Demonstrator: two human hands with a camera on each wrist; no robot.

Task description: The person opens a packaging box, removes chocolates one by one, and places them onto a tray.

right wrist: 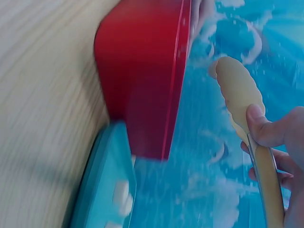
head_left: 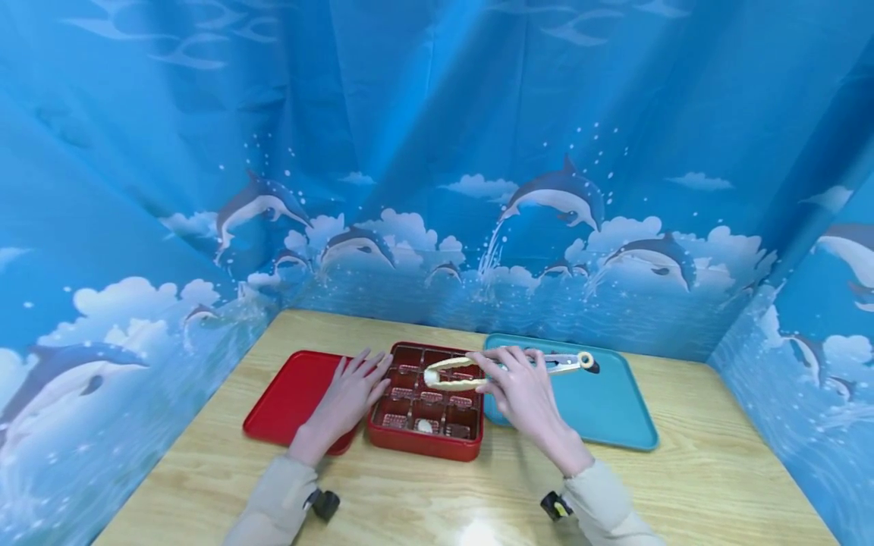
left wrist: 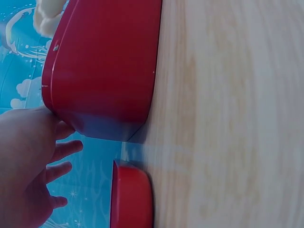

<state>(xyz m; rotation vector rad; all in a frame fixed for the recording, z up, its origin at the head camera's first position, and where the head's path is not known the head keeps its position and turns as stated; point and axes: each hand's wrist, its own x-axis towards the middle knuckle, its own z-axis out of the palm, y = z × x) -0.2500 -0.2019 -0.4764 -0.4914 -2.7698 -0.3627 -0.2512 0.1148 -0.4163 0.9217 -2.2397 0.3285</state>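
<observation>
My right hand (head_left: pixel 522 387) grips a pair of tongs (head_left: pixel 454 384) with cream scalloped ends and metal arms. A small whitish piece (head_left: pixel 432 377) is pinched between the tong tips, above a red box (head_left: pixel 426 445) divided into compartments. In the box's front row, the middle compartment holds another white piece (head_left: pixel 425 426). My left hand (head_left: pixel 348 394) lies at the box's left side, fingers spread and thumb against its edge; in the left wrist view the hand (left wrist: pixel 28 166) touches the box's rim. The right wrist view shows my thumb pressing the tongs (right wrist: pixel 237 90).
A red tray (head_left: pixel 293 394) lies left of the box, partly under my left forearm. To the right is a blue tray (head_left: pixel 601 402), with several white pieces (right wrist: pixel 121 192) on it in the right wrist view. A dolphin-print curtain (head_left: pixel 437 152) hangs behind the wooden table (head_left: pixel 423 500).
</observation>
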